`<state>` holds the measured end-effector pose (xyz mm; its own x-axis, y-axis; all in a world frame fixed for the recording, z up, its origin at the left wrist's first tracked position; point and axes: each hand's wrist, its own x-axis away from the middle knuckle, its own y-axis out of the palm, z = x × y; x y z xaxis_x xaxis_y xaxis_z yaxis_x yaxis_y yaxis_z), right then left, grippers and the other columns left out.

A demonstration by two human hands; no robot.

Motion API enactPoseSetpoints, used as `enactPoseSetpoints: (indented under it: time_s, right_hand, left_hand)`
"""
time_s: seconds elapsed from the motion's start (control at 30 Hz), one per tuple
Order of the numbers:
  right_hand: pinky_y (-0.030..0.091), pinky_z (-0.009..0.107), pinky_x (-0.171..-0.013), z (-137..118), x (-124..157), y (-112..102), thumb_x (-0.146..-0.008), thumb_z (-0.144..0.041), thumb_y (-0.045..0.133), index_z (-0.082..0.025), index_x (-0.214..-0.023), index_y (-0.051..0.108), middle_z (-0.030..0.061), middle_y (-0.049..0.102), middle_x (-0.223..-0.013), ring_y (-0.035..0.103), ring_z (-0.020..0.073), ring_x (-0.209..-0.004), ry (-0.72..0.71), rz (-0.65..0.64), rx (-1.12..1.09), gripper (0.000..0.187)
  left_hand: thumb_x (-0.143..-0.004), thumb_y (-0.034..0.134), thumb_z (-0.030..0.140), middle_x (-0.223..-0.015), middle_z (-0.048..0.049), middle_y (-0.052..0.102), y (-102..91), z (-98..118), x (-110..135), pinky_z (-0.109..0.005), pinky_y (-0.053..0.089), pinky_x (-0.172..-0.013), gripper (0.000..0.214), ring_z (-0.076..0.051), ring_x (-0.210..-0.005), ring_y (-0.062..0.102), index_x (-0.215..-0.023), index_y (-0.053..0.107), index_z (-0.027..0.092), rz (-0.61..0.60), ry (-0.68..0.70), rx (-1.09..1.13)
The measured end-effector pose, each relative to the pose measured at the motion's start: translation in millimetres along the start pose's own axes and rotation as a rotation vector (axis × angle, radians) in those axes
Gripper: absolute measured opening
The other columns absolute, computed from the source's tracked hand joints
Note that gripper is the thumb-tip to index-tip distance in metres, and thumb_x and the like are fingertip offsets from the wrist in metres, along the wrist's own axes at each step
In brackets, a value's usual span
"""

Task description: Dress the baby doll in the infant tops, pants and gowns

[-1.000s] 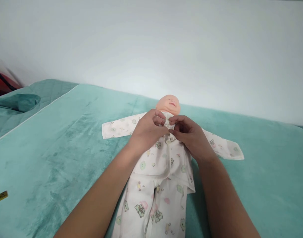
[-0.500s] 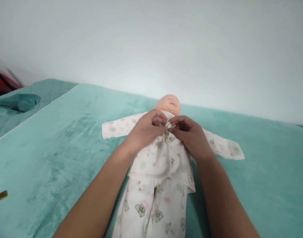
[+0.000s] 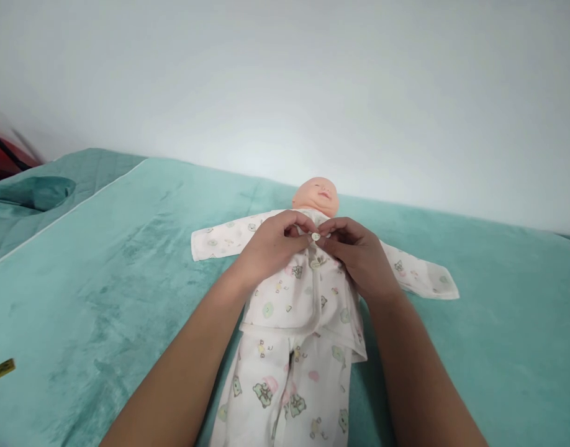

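Observation:
A baby doll (image 3: pixel 316 194) lies on its back in a white printed shirt (image 3: pixel 285 298) and matching trousers (image 3: pixel 266 391), sleeves spread to both sides. At the neck of the shirt, my left hand (image 3: pixel 282 239) pinches the edge of the front beside a small white button (image 3: pixel 315 236). From the other side, my right hand (image 3: pixel 354 245) pinches the cloth at the same button, fingertips almost meeting the left ones. A second button (image 3: pixel 316 264) sits just below on the front edge. My fingers partly hide the collar and the buttonhole.
Teal plush cloth (image 3: pixel 126 279) covers the surface under the doll, with a white seam and a hollow at the left. A pale wall (image 3: pixel 285 93) rises behind. A yellow strip (image 3: pixel 0 370) lies at the left edge, and something red (image 3: pixel 0 158) shows farther back.
The top button has turned between my fingertips and its face now shows more plainly. My left fingers have shifted slightly right, closer to my right ones. The doll lies as before.

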<state>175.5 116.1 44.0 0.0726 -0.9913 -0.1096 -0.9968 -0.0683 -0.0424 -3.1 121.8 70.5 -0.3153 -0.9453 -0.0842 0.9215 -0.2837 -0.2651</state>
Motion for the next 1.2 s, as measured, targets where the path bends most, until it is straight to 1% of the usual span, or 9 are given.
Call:
enactPoseSetpoints:
  time_s: [0.27, 0.57, 0.67, 0.73, 0.83, 0.93, 1.03, 1.1, 1.2]
  right_hand:
    - [0.026, 0.023, -0.052, -3.3, 1.2, 5.0, -0.075, -0.037, 0.073, -0.022, -0.088, 0.068, -0.0045, 0.049, -0.068, 0.037, 0.0085, -0.059, 0.057, 0.066, 0.032, 0.021]
    - [0.028, 0.022, -0.052, -5.2, 0.7, 5.6, -0.079, -0.034, 0.069, -0.020, -0.083, 0.066, -0.0055, 0.047, -0.064, 0.038, 0.0078, -0.057, 0.036, 0.083, 0.035, 0.014]
    - [0.028, 0.023, -0.050, -9.8, 1.8, 5.7, -0.082, -0.038, 0.066, -0.020, -0.078, 0.062, -0.0061, 0.045, -0.060, 0.037, 0.0081, -0.055, 0.041, 0.085, 0.073, 0.019]
    - [0.028, 0.023, -0.049, -17.0, 4.6, 6.0, -0.083, -0.043, 0.063, -0.020, -0.073, 0.057, -0.0061, 0.044, -0.058, 0.037, 0.0085, -0.053, 0.053, 0.082, 0.161, 0.025]
    - [0.029, 0.024, -0.049, -33.3, 11.8, 6.6, -0.085, -0.049, 0.059, -0.020, -0.067, 0.052, -0.0046, 0.047, -0.058, 0.039, 0.0096, -0.054, 0.065, 0.026, 0.446, 0.035]
    - [0.026, 0.025, -0.046, -51.8, 21.7, 6.8, -0.087, -0.047, 0.054, -0.020, -0.063, 0.048, -0.0032, 0.051, -0.058, 0.039, 0.0103, -0.053, 0.094, -0.074, 0.790, 0.036]
    - [0.023, 0.026, -0.043, -67.4, 35.1, 6.9, -0.089, -0.041, 0.049, -0.021, -0.062, 0.044, -0.0031, 0.048, -0.054, 0.036, 0.0106, -0.049, 0.131, -0.077, 1.040, 0.033]
    - [0.024, 0.026, -0.043, -74.1, 46.7, 8.5, -0.088, -0.038, 0.049, -0.022, -0.065, 0.047, -0.0030, 0.050, -0.056, 0.039, 0.0107, -0.048, 0.145, -0.115, 1.140, 0.029]
    - [0.028, 0.024, -0.043, -75.4, 66.3, 15.4, -0.084, -0.035, 0.055, -0.023, -0.072, 0.051, -0.0023, 0.057, -0.068, 0.047, 0.0111, -0.051, 0.128, -0.255, 1.216, 0.018]
  left_hand:
    - [-0.079, 0.051, 0.017, -0.091, -0.0011, 0.061, 0.5, -3.3, -0.5, -0.023, 0.038, -0.061, 0.018, -0.011, -0.073, 0.050, -0.085, 0.068, 0.020, 0.005, 0.014, -0.022]
    - [-0.085, 0.057, 0.032, -0.077, 0.0015, 0.055, -9.5, 5.0, 7.3, -0.023, 0.038, -0.061, 0.015, -0.010, -0.068, 0.047, -0.088, 0.064, 0.019, -0.026, -0.025, 0.007]
    - [-0.085, 0.058, 0.037, -0.072, 0.0022, 0.053, -16.2, 9.2, 14.5, -0.024, 0.036, -0.058, 0.019, -0.010, -0.065, 0.046, -0.088, 0.066, 0.020, -0.102, -0.032, -0.068]
    - [-0.083, 0.061, 0.040, -0.074, 0.0015, 0.056, -20.9, 11.4, 18.4, -0.024, 0.038, -0.060, 0.020, -0.011, -0.068, 0.048, -0.087, 0.067, 0.021, -0.213, -0.012, -0.107]
    - [-0.079, 0.067, 0.042, -0.081, 0.0008, 0.060, -23.9, 12.6, 21.4, -0.025, 0.041, -0.062, 0.022, -0.013, -0.073, 0.051, -0.089, 0.067, 0.022, -0.314, -0.001, -0.147]
    - [-0.078, 0.068, 0.041, -0.079, 0.0019, 0.060, -20.9, 12.1, 21.9, -0.024, 0.039, -0.058, 0.021, -0.012, -0.071, 0.052, -0.088, 0.065, 0.023, -0.315, -0.015, -0.181]
    - [-0.081, 0.063, 0.037, -0.080, 0.0020, 0.061, -17.4, 11.5, 22.4, -0.023, 0.040, -0.058, 0.015, -0.012, -0.071, 0.053, -0.084, 0.064, 0.023, -0.296, -0.001, -0.175]
    - [-0.082, 0.061, 0.033, -0.082, 0.0016, 0.063, -18.1, 10.7, 22.9, -0.023, 0.040, -0.059, 0.012, -0.012, -0.072, 0.054, -0.082, 0.064, 0.022, -0.296, 0.021, -0.153]
    - [-0.081, 0.062, 0.031, -0.083, 0.0011, 0.065, -24.1, 7.1, 22.8, -0.024, 0.040, -0.060, 0.011, -0.012, -0.073, 0.055, -0.081, 0.064, 0.020, -0.323, 0.055, -0.110]
